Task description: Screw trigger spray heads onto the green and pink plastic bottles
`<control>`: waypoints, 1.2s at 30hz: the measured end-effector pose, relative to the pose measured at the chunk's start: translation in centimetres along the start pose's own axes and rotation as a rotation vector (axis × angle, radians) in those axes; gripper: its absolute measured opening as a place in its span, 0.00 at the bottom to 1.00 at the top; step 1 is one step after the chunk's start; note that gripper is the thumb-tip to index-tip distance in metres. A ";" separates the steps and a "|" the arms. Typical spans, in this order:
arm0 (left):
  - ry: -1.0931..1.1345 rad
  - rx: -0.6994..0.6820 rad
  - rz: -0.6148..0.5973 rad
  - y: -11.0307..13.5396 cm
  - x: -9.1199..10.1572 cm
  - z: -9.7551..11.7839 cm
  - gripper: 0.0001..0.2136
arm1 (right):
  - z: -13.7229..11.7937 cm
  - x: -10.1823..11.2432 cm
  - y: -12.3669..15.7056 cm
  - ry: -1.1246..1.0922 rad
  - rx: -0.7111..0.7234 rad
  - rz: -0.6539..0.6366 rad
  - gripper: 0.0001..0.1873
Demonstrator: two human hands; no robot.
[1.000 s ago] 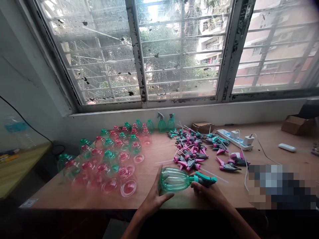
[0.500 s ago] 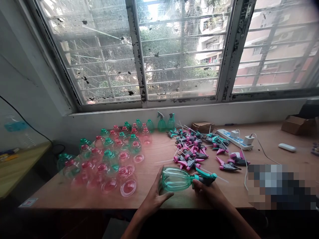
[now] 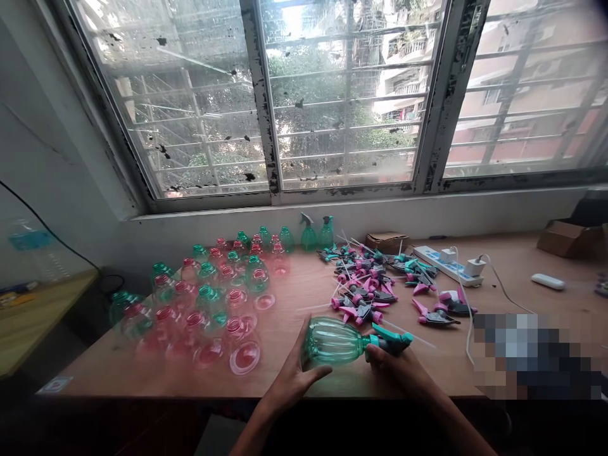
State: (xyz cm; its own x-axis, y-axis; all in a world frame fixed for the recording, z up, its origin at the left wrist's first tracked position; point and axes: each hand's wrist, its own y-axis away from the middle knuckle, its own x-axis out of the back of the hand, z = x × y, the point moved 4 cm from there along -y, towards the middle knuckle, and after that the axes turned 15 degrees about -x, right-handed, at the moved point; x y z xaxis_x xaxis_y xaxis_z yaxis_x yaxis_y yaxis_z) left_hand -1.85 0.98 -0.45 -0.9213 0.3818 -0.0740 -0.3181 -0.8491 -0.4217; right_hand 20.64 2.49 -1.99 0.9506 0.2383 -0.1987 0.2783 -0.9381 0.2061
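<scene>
A clear green spray bottle (image 3: 334, 341) lies sideways in the air above the table's front edge, its base to the left. My left hand (image 3: 302, 367) is wrapped round the base end, thumb along the near side. At the neck, my right hand (image 3: 386, 360) grips the teal collar of the grey and teal spray head (image 3: 393, 341), which sits on the bottle's mouth. Some right fingers are hidden behind the collar. Just beyond the bottle lies a pile of loose pink, teal and grey spray heads (image 3: 363, 285) with thin white tubes.
Several open pink bottles (image 3: 194, 335) and green bottles (image 3: 208, 297) crowd the table's left side. Two green bottles with spray heads (image 3: 308, 236) stand by the wall. A power strip (image 3: 446, 265) with cables, a cardboard box (image 3: 572, 234) and a white object (image 3: 548, 281) are at right.
Hardly anything differs. The bottle and spray head have shifted very slightly left, and both hands keep their hold.
</scene>
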 end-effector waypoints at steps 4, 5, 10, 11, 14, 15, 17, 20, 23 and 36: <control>-0.026 0.011 0.027 -0.2 -0.1 0.7 0.47 | 0.1 -0.1 0.1 -0.018 -0.007 -0.020 0.19; -0.033 0.017 0.022 -0.3 -0.1 0.8 0.45 | 0.2 -0.1 0.0 -0.018 -0.006 -0.025 0.19; -0.015 0.004 0.018 -0.1 0.1 0.1 0.48 | 0.8 0.4 -0.6 0.056 0.037 -0.027 0.18; -0.012 -0.002 0.025 0.0 0.2 -0.1 0.50 | 0.8 0.5 -0.6 0.063 0.042 -0.027 0.18; -0.005 0.003 0.026 0.2 0.3 -0.6 0.53 | 0.8 0.6 -0.6 0.080 0.049 -0.026 0.19; -0.003 0.007 0.024 0.1 0.3 -0.6 0.53 | 0.8 0.6 -0.6 0.084 0.052 -0.026 0.20; -0.009 0.010 0.018 0.0 0.2 -0.2 0.48 | 0.7 0.5 -0.5 0.084 0.053 -0.027 0.20; -0.028 0.019 0.000 -0.2 -0.1 0.2 0.40 | 0.8 0.4 -0.6 0.069 0.043 -0.028 0.20; -0.051 -0.022 0.017 -0.1 -0.2 0.3 0.46 | 0.8 0.6 -0.7 0.051 0.036 -0.017 0.20; -0.069 -0.017 -0.014 0.1 0.3 -0.3 0.49 | 0.5 0.4 -0.4 0.059 0.024 -0.043 0.19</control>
State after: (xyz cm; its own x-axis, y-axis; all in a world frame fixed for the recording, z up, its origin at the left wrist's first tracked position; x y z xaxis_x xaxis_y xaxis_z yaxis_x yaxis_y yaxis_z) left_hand -2.07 1.11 -0.83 -0.9303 0.3667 -0.0056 -0.3273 -0.8373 -0.4378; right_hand 20.89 2.81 -2.64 0.9445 0.2924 -0.1496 0.3164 -0.9323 0.1752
